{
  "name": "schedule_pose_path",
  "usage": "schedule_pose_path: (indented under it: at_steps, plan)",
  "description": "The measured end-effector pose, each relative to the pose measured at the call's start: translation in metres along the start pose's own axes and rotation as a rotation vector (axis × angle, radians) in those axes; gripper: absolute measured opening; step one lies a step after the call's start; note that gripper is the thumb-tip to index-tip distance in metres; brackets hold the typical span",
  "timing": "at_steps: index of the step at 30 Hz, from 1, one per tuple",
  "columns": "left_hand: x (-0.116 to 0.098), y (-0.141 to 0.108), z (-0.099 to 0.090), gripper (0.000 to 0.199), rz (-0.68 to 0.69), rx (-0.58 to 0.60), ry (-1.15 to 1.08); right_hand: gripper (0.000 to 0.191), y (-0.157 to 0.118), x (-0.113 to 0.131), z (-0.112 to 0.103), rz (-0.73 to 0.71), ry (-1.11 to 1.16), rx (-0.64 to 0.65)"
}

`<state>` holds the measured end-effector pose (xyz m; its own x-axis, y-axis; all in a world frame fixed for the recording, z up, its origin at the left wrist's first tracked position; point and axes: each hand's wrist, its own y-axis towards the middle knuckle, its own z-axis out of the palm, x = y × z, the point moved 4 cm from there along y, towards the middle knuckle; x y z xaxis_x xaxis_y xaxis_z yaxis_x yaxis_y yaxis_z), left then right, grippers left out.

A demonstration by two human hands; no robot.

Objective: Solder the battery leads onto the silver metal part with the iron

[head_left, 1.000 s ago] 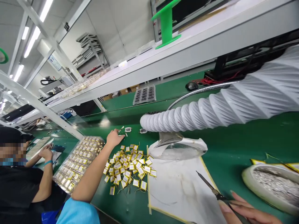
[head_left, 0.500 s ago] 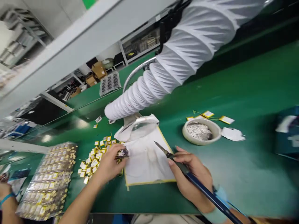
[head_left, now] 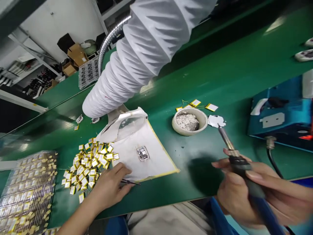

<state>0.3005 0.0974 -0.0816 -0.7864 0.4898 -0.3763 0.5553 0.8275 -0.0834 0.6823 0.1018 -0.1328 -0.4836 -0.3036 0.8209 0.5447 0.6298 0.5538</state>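
Observation:
My right hand [head_left: 246, 189] is closed round a soldering iron [head_left: 254, 182], its metal tip pointing up and to the left. My left hand [head_left: 113, 182] is closed on tweezers [head_left: 131, 182], whose dark tips point right at the near edge of a white sheet [head_left: 156, 160] bordered with yellow tape. On that sheet, apart from both hands, lies a small rounded device [head_left: 142, 153] with an exposed circuit board. Beside my left hand is a pile of small yellow-edged battery cells [head_left: 85, 163].
A white fume hose [head_left: 137, 62] with a clear hood [head_left: 132, 125] hangs over the sheet. Right of it stands a bowl of metallic shavings [head_left: 188, 120]. A blue soldering station [head_left: 281, 107] sits at the right. A tray of packed parts [head_left: 26, 192] lies at the left.
The small device has left my left hand and lies on the sheet. The left hand now holds tweezers near the sheet's front edge. My right hand has carried the soldering iron rightward. The view has turned right.

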Motion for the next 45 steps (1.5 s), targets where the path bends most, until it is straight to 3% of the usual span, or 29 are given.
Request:
schedule_pose_path:
  at_steps: [3,6,10,14,20,27,45]
  plan:
    - [0.001,-0.009,0.003,0.023,0.038,-0.004,0.002,0.037,-0.005,-0.008,0.0,0.029,-0.082,0.085]
    - [-0.002,0.003,-0.001,0.02,0.094,-0.131,-0.014,0.023,-0.007,0.017,0.01,0.069,0.05,0.218]
    - [-0.006,0.03,-0.004,0.022,0.182,-0.388,0.053,0.017,-0.009,0.065,0.049,0.159,0.074,0.505]
    - [-0.002,0.046,0.01,0.022,0.215,-0.557,0.181,0.02,-0.018,0.077,0.086,0.168,0.175,0.541]
    - [0.005,0.044,0.023,0.02,0.187,-0.537,0.205,0.022,-0.032,0.06,0.095,0.113,0.184,0.581]
    - [0.007,0.045,0.028,0.023,0.119,-0.492,0.157,0.024,-0.03,0.062,0.094,0.081,0.149,0.61]
    - [0.011,0.045,0.035,0.027,0.108,-0.496,0.163,0.023,-0.033,0.063,0.096,0.068,0.161,0.609]
